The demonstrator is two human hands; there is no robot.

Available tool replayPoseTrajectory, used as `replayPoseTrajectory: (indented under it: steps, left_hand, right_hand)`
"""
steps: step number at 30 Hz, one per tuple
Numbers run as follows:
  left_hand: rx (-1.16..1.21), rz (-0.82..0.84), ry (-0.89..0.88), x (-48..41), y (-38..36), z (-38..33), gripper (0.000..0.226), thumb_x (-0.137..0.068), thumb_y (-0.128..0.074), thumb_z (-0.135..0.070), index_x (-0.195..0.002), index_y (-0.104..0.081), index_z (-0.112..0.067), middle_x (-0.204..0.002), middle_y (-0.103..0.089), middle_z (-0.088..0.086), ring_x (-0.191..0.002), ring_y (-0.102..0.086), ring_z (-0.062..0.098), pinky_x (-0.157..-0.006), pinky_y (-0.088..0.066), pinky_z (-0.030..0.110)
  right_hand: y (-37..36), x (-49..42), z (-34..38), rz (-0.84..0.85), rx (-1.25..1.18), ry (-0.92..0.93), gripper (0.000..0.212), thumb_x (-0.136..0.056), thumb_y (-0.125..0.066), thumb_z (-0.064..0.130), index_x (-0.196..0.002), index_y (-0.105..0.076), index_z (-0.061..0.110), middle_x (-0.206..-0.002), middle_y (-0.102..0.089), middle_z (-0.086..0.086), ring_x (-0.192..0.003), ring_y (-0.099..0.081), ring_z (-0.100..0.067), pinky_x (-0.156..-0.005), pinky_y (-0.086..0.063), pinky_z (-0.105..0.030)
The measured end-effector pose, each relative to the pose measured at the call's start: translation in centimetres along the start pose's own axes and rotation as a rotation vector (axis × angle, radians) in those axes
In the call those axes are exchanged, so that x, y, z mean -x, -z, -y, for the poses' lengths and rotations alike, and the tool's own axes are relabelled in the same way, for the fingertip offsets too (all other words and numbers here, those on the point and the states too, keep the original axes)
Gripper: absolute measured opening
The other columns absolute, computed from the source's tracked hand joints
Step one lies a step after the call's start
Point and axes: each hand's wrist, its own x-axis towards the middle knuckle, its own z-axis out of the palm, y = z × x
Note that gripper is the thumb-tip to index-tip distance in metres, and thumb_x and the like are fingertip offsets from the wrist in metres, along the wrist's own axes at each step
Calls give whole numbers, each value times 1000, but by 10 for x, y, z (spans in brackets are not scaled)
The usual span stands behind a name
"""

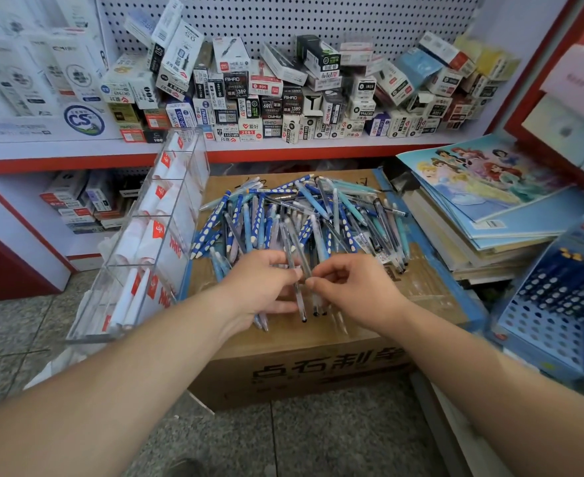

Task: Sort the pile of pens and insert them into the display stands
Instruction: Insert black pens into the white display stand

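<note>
Left hand [261, 287] gripped pen bundle [300, 306] at pile's [318, 208] near edge; right hand [351, 287] fingers [328, 268] pinched same bundle. Likely risk: loose grip, pens slipping, types remixing.

Hands: two, left hand [266, 287] and right hand [356, 287]. Cardboard box [301, 370]: one. Pens [301, 215]: one heap on it, several dozen, too tangled for an exact tally. Display stands: two, one clear stand [153, 235] with four tiers showing, one blue stand [552, 315] full of holes. Books [490, 242]: one stack, number unclear. Small cartons [283, 98] on the shelf [77, 153]: dozens, uncounted.
</note>
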Motion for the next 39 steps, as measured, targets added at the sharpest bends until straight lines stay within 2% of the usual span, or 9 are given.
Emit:
replayPoseTrajectory:
  steps: [3, 8, 15, 19, 24, 26, 30, 35, 39]
  left_hand:
    - [73, 27, 23, 1, 0, -1, 19, -101, -55, -3, -117, -66, -6, -100, -76, 13, -83, -77, 24, -69, -64, 37]
    - [120, 79, 39, 3, 3, -2, 23, -101, -57, -9, -121, -65, -2, -110, -74, 16, -95, -76, 29, -76, -63, 42]
    - [1, -18, 29, 0, 9, 1, 23, -99, -63, -16, -118, -64, -3, -106, -76, 14, -90, -77, 25, -75, -64, 44]
    - [-17, -92, 22, -1, 15, -1, 19, -102, -59, -15, -116, -63, -2, -98, -77, 14, -85, -77, 24, -68, -64, 39]
    - [-38, -106, 15, -1, 16, 1, 15, -101, -60, -15, -113, -64, -6, -94, -78, 11, -84, -77, 23, -74, -64, 43]
    - [-41, -103, 8, -1, 16, 0, 15, -101, -60, -16, -113, -64, -7, -94, -78, 10, -84, -77, 22, -75, -64, 44]
    - [-41, -97, 9, 0, 16, -1, 15, -101, -61, -15, -113, -63, -7, -95, -78, 11, -85, -77, 23, -77, -64, 45]
    - [-52, -70, 13, 2, 14, -1, 15, -101, -61, -14, -114, -63, -6, -97, -77, 13, -85, -77, 23, -75, -64, 44]
    - [-55, -30, 26, 3, 8, 1, 12, -101, -60, -12, -110, -64, -4, -97, -77, 13, -83, -77, 21, -66, -64, 37]
  right_hand:
    - [-6, 2, 1, -8, 64, 69, 8, -88, -79, 19, -88, -76, 12, -72, -72, -3, -63, -66, -16, -66, -58, -37]
    - [-2, 1, 5, 7, 33, 62, 7, -90, -76, 20, -85, -75, 17, -67, -72, -3, -62, -69, -22, -65, -61, -42]
    - [-8, 1, 5, -11, 50, 15, 19, -85, -82, 30, -76, -72, 16, -61, -69, 1, -50, -60, -7, -53, -53, -28]
    - [-5, -7, -7, -54, 317, -23, 20, -83, -81, 37, -82, -70, 20, -72, -66, 7, -65, -60, -7, -61, -49, -25]
    - [-18, -4, -6, -32, 577, -86, 38, -79, -77, 58, -76, -60, 24, -74, -63, 7, -73, -61, -14, -60, -45, -27]
    - [-23, -4, -2, -39, 637, -105, 36, -82, -74, 56, -76, -59, 23, -76, -63, 6, -76, -61, -16, -63, -47, -28]
    - [-19, -7, 3, 2, 603, -213, 24, -90, -70, 38, -84, -68, 15, -80, -67, 0, -79, -64, -18, -63, -50, -27]
    - [-4, -6, 3, 8, 443, -308, 31, -90, -70, 32, -78, -74, 3, -74, -74, -12, -70, -71, -24, -67, -61, -34]
    - [2, 6, 3, -47, 280, -309, 34, -92, -68, 30, -69, -69, 5, -58, -62, -3, -48, -55, -13, -53, -50, -25]
